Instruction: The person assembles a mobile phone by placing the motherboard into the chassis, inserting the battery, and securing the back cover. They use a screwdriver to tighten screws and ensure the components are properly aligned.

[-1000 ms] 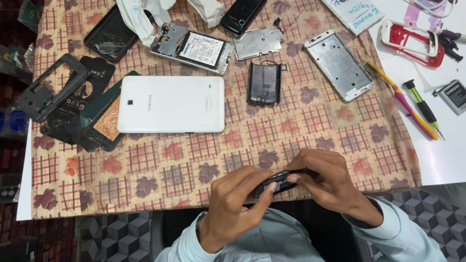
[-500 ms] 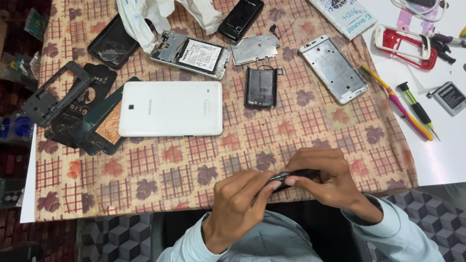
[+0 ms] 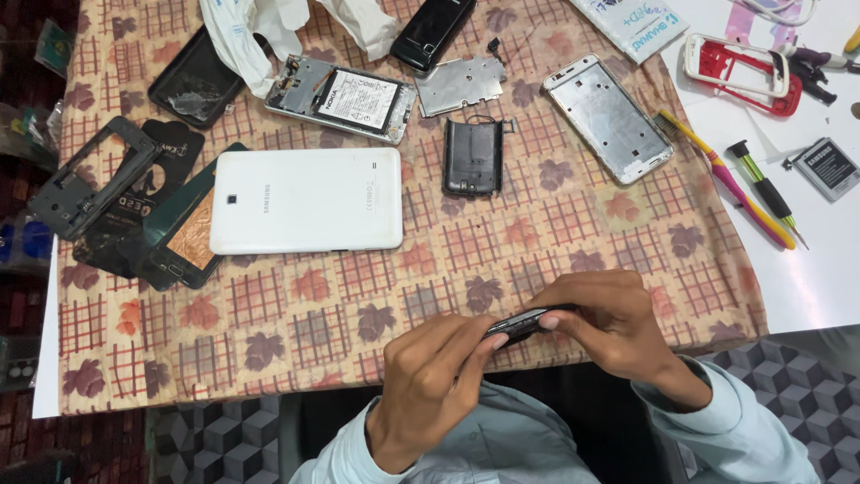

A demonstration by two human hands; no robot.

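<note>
While each hand pinches it, the dark phone (image 3: 522,324) lies between left hand (image 3: 430,385) and right hand (image 3: 614,327).

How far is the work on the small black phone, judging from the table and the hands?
Done: several devices lie opened on the patterned cloth, among them an opened phone with its battery showing and a bare silver frame. In hand: the left hand and right hand grip a slim black phone edge-on, fingertips at its seam. Left: it looks closed; the white tablet also lies unopened, back up.
</note>
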